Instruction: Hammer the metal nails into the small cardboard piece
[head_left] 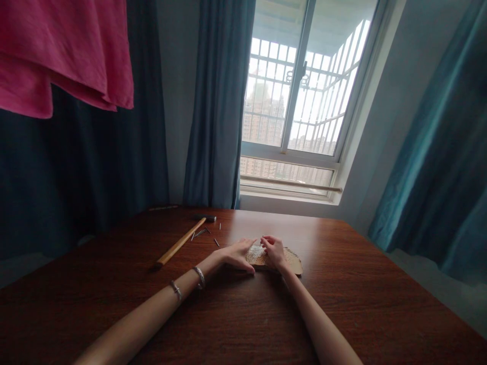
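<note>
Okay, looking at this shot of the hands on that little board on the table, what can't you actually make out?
All in the head view:
- Board: much of it is covered by the left hand and right hand.
- Whitish patch between the hands: too small and blurred to identify.
- Right hand's fingertips: too small to show whether they pinch anything.
- Nails beside the hammer: too small to count.

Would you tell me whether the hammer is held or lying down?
Lying down: hammer flat on the table, clear of left hand and right hand.
</note>
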